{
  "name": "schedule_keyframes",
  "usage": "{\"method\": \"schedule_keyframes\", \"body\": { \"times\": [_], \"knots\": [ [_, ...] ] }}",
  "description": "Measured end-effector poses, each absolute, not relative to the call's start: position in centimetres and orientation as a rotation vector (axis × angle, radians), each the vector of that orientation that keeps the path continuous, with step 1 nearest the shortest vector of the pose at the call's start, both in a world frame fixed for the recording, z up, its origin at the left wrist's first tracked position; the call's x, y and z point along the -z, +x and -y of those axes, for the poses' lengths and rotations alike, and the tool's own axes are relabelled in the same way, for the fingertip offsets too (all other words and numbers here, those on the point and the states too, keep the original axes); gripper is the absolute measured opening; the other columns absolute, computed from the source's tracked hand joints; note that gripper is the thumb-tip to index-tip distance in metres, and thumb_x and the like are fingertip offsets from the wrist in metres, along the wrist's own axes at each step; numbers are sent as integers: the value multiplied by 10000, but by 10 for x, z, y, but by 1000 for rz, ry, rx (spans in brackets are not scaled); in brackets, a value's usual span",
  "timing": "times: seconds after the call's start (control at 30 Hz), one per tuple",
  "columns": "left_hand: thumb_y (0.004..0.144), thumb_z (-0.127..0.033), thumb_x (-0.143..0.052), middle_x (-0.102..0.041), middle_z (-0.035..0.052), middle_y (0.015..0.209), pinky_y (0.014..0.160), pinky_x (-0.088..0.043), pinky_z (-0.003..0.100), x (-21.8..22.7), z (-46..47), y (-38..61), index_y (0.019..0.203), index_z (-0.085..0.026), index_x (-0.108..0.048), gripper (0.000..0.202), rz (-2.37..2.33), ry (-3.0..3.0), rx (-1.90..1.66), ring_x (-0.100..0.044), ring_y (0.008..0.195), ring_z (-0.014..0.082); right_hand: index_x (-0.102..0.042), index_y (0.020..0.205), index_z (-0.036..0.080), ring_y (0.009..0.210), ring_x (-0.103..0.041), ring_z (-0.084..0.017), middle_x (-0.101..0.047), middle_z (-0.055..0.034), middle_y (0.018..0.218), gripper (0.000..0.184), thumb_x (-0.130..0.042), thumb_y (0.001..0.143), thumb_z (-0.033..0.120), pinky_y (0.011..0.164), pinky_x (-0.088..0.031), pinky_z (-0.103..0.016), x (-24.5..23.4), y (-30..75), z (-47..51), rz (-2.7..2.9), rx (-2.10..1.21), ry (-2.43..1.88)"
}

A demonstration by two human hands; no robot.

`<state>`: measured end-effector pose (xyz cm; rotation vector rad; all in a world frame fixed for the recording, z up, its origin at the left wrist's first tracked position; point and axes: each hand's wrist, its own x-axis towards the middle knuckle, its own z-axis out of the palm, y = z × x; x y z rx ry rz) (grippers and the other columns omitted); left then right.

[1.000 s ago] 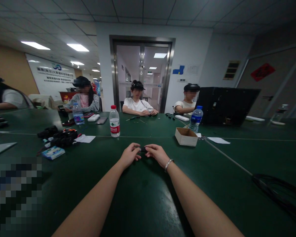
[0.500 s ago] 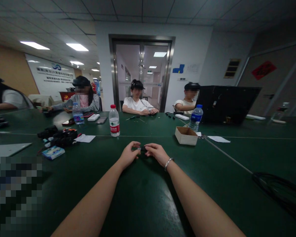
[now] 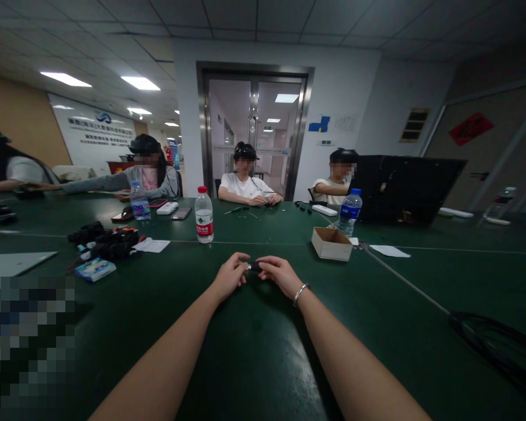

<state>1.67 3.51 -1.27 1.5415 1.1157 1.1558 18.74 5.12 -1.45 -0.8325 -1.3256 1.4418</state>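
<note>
My left hand (image 3: 229, 276) and my right hand (image 3: 282, 275) meet just above the green table (image 3: 254, 333). Between them is a small black object (image 3: 255, 266) with a silvery end, too small to name its kind. The fingers of my right hand are closed around its black part. On the silvery end, the thumb and fingertips of my left hand are pinched, though the exact contact is partly hidden. A silver bracelet (image 3: 300, 293) circles my right wrist.
An open cardboard box (image 3: 332, 250) stands right of my hands, by a blue-capped bottle (image 3: 349, 211). A red-capped bottle (image 3: 204, 216) is ahead on the left. Black gear (image 3: 114, 241) and a tissue pack (image 3: 95, 269) lie left; coiled cable (image 3: 486, 339) lies right. Several people sit opposite.
My hands keep nearly the same pose, and a bit more of the silvery end shows. The person at the far left in grey has stretched an arm out leftward over the table.
</note>
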Motion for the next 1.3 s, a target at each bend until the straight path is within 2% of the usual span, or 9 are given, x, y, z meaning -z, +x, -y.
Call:
{"method": "schedule_keyframes", "body": {
  "times": [0.1,0.23,0.37,0.67,0.8,0.93,1.07,1.2,1.3],
  "knots": [
    [834,-335,-392,-499,-15,657,366,-330,147,12,-34,17,1007,-172,-502,262,-1140,1539,-1121,-490,446,72,-658,859,106,562,-583,-101,-645,-56,718,266,-732,639,236,524,-475,-188,15,187,-51,1320,-1441,-826],
    [777,-261,-479,-517,-5,803,382,-328,145,13,-34,17,1087,-211,-456,315,-1131,1565,-1141,-501,463,55,-656,872,108,559,-583,-101,-645,-57,728,272,-727,646,242,530,-477,-195,14,187,-50,1328,-1444,-823],
    [817,-314,-422,-498,-27,670,398,-331,151,13,-34,16,1060,-195,-475,276,-1121,1619,-1123,-463,444,63,-649,890,109,584,-590,-102,-645,-53,737,287,-727,646,239,554,-481,-195,13,188,-49,1345,-1457,-812],
    [833,-364,-395,-502,-33,587,423,-329,166,13,-33,17,1034,-184,-499,290,-1149,1671,-1136,-447,436,74,-648,887,104,585,-590,-103,-648,-57,749,300,-736,636,245,550,-475,-197,14,188,-50,1353,-1455,-812],
    [803,-356,-462,-535,-19,692,430,-335,167,13,-33,16,1066,-200,-490,307,-1129,1683,-1141,-476,470,72,-649,888,103,579,-592,-105,-650,-61,742,284,-729,648,231,546,-479,-195,14,188,-51,1344,-1450,-822],
    [829,-381,-410,-501,-27,620,419,-324,168,12,-33,16,1049,-184,-506,311,-1123,1675,-1113,-447,457,78,-650,884,104,583,-595,-100,-652,-63,761,265,-721,655,219,547,-483,-185,14,188,-50,1342,-1454,-814],
    [792,-344,-483,-524,-15,718,432,-331,163,12,-33,15,1078,-202,-497,320,-1133,1648,-1116,-477,499,75,-653,880,109,583,-596,-103,-651,-63,762,252,-720,660,212,544,-488,-189,14,188,-50,1334,-1448,-823],
    [833,-383,-404,-491,-28,606,431,-324,164,13,-33,16,1028,-177,-521,307,-1122,1656,-1101,-440,463,76,-652,883,109,582,-595,-103,-651,-62,761,246,-716,666,207,546,-489,-192,15,188,-51,1339,-1453,-817],
    [818,-385,-436,-530,-10,699,436,-332,165,12,-33,16,1033,-186,-518,304,-1153,1646,-1111,-470,481,72,-652,885,107,577,-593,-101,-648,-59,749,246,-711,665,199,545,-489,-190,15,188,-51,1330,-1452,-826]
  ]
}}
